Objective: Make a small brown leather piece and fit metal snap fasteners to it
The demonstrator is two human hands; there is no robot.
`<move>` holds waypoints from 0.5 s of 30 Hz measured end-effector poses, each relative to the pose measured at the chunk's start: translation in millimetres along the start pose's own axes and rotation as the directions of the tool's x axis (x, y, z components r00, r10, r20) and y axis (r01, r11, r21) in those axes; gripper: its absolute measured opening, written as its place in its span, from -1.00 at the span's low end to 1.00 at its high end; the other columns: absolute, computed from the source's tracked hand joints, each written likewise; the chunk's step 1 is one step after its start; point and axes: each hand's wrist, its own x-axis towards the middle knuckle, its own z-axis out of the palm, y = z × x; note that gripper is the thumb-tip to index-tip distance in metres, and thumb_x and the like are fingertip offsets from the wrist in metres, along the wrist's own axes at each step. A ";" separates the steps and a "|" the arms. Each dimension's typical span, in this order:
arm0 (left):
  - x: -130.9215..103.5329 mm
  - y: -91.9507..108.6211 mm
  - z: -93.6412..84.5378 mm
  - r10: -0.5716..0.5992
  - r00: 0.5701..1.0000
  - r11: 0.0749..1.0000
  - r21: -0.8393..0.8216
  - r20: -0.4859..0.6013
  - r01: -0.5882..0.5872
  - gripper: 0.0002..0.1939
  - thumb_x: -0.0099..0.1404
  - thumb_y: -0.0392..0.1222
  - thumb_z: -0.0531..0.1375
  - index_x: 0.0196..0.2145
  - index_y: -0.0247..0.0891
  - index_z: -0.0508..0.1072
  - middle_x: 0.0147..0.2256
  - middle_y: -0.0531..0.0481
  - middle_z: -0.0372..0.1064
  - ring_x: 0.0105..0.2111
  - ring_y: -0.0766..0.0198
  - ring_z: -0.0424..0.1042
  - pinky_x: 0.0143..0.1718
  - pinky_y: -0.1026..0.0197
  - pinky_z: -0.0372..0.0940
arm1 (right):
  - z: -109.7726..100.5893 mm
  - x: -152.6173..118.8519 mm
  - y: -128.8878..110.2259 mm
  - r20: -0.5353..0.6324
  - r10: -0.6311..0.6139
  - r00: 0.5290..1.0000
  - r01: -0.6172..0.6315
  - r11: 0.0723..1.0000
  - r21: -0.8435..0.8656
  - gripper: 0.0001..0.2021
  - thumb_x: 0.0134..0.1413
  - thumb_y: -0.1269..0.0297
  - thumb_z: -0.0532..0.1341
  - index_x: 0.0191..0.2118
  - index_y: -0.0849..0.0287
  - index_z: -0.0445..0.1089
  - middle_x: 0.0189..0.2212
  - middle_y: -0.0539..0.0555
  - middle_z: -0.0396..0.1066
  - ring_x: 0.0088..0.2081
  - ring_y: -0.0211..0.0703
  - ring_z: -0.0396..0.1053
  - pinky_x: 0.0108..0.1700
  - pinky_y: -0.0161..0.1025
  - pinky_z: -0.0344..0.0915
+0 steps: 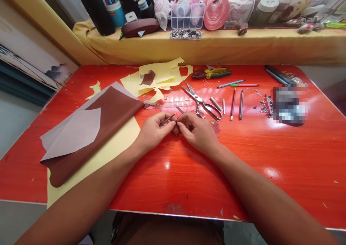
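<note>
Both hands meet above the middle of the red table. My left hand [157,128] is closed, with a thin dark pointed tool [168,119] sticking out between its fingers. Pinched at the fingertips of my right hand [198,131] is the edge of a small brown piece [176,130], which hangs between the two hands. The left fingertips touch this piece too. Fingers hide most of it. Just beyond the hands lie silver scissors [199,101], their blades apart and pointing away to the left.
Folded brown sheet material [108,118] lies over yellow paper [119,138] on the left. Yellow scraps [162,75] and pliers [213,73] are at the back of the red table [173,187]. Pens, small metal parts and a blurred object [289,106] are at right.
</note>
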 end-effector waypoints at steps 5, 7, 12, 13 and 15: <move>-0.7 -1.3 -0.1 -0.023 1.000 1.000 0.017 -0.007 0.023 -0.79 0.37 -0.03 0.28 -0.24 -0.24 0.46 -0.36 -0.01 0.60 -0.32 0.19 0.57 -0.25 0.20 0.37 | 0.3 0.0 -0.1 0.007 0.009 1.000 -0.009 1.000 -0.021 -0.96 0.26 0.30 0.21 -0.23 0.09 0.40 -0.51 -0.06 0.46 -0.52 -0.24 0.33 -0.39 -0.30 0.16; -0.4 -2.0 -0.2 -0.029 1.000 0.999 0.038 -0.011 0.029 -0.78 0.37 -0.03 0.29 -0.24 -0.24 0.47 -0.35 -0.02 0.60 -0.33 0.19 0.56 -0.27 0.20 0.36 | 0.4 0.1 0.1 0.005 0.009 1.000 -0.009 1.000 -0.028 -0.96 0.26 0.29 0.21 -0.24 0.09 0.40 -0.52 -0.06 0.44 -0.53 -0.25 0.31 -0.40 -0.30 0.15; -0.9 -0.1 -0.2 -0.040 0.999 0.999 0.031 -0.016 0.041 -0.77 0.36 -0.01 0.29 -0.24 -0.23 0.47 -0.36 -0.03 0.62 -0.32 0.17 0.58 -0.25 0.18 0.39 | 0.1 0.5 0.1 0.011 0.005 1.000 -0.005 1.000 -0.022 -0.96 0.27 0.28 0.21 -0.23 0.09 0.39 -0.51 -0.06 0.45 -0.51 -0.24 0.33 -0.39 -0.30 0.16; -1.2 0.7 -0.2 -0.043 0.999 0.999 0.024 -0.016 0.044 -0.76 0.36 0.00 0.29 -0.25 -0.23 0.47 -0.36 -0.03 0.62 -0.32 0.16 0.59 -0.24 0.18 0.40 | 0.0 0.5 0.0 0.017 0.010 1.000 -0.010 1.000 -0.023 -0.96 0.27 0.28 0.21 -0.23 0.09 0.39 -0.50 -0.05 0.46 -0.51 -0.23 0.34 -0.39 -0.29 0.17; -1.7 2.0 -0.2 -0.046 0.999 0.999 0.013 -0.017 0.046 -0.75 0.36 0.02 0.30 -0.25 -0.23 0.46 -0.36 -0.04 0.62 -0.31 0.15 0.60 -0.23 0.17 0.42 | -0.3 0.3 -0.4 0.027 0.021 0.999 -0.020 0.999 -0.027 -0.96 0.27 0.28 0.22 -0.22 0.08 0.40 -0.49 -0.04 0.47 -0.49 -0.22 0.35 -0.38 -0.29 0.17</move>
